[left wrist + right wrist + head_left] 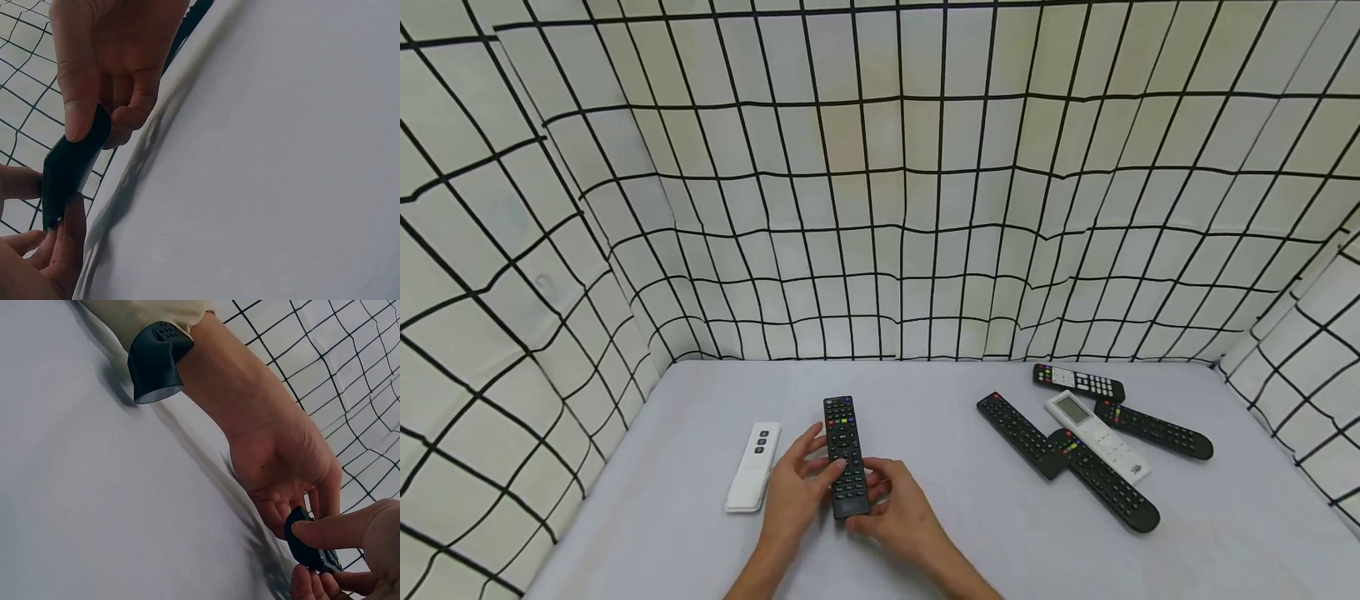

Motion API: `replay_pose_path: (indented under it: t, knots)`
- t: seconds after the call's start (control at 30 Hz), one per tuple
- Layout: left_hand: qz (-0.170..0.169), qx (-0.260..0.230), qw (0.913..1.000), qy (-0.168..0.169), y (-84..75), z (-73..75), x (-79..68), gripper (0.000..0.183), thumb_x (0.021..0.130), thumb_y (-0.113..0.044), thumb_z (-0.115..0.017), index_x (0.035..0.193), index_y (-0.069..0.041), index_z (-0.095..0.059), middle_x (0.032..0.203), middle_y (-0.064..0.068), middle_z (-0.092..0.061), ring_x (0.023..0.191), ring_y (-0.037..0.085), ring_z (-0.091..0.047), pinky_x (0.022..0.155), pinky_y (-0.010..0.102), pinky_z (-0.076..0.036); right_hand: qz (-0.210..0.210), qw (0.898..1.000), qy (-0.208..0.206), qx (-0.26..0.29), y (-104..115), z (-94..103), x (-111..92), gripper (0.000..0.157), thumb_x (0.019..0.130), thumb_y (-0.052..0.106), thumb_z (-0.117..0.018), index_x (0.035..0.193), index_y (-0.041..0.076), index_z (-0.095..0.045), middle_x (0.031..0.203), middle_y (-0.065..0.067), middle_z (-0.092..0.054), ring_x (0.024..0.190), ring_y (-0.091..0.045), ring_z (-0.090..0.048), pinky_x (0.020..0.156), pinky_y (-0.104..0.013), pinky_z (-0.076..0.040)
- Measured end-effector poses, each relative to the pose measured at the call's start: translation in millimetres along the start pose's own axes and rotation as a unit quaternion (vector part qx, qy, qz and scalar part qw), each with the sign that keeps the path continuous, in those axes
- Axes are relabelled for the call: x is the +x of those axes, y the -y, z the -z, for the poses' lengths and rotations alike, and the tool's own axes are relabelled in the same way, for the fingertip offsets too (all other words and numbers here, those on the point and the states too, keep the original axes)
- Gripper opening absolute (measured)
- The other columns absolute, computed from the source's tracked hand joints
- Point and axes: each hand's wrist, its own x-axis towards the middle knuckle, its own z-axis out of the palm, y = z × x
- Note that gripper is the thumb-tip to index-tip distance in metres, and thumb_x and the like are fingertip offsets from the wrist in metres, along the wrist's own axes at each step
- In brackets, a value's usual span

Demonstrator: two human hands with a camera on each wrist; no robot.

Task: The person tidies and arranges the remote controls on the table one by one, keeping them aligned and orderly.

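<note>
A black remote control point(848, 442), keys facing up, is held upright-on between both hands in the head view. My left hand point(796, 493) grips its left edge, the thumb lying over the lower keys. From the other side, my right hand point(901, 510) pinches the lower right edge, with its thumb at the bottom end. In the left wrist view the remote point(69, 172) shows edge-on, dark and raised off the table. The right wrist view has the remote's end point(303, 540) between the fingers. A white remote point(752, 468) with a few dark buttons lies left of my left hand.
At the right lies a loose group of remotes: a black one point(1018, 435), a rounded black one point(1112, 490), a white one with a screen point(1097, 437), another black one point(1157, 431) and one with pale keys point(1078, 382). A black grid net point(902, 226) surrounds the white table point(925, 417).
</note>
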Motion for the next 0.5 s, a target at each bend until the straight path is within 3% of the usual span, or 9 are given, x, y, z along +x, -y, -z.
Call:
replay_pose_path:
  t: [0.33, 0.5]
  knots:
    - [-0.001, 0.045, 0.9989, -0.009, 1.1, 12.6, 2.4, 0.060, 0.093, -0.013, -0.076, 0.150, -0.013, -0.056, 0.146, 0.017, -0.063, 0.121, 0.030, -0.066, 0.079, 0.016, -0.053, 0.008, 1.000, 0.003, 0.004, 5.7, -11.0, 4.4, 0.074, 0.072, -0.006, -0.088, 0.138, -0.008, -0.056, 0.111, -0.011, -0.061, 0.094, -0.014, -0.061, 0.078, -0.024, -0.059]
    - [-0.008, 0.089, 0.9959, -0.011, 0.9, 19.4, 3.8, 0.056, 0.094, -0.016, -0.075, 0.148, -0.014, -0.059, 0.145, 0.014, -0.065, 0.122, 0.030, -0.067, 0.087, 0.023, -0.051, 0.001, 1.000, 0.001, 0.012, 7.8, -19.6, 7.4, 0.072, 0.072, -0.007, -0.086, 0.137, -0.010, -0.056, 0.110, -0.010, -0.062, 0.094, -0.015, -0.062, 0.077, -0.022, -0.059]
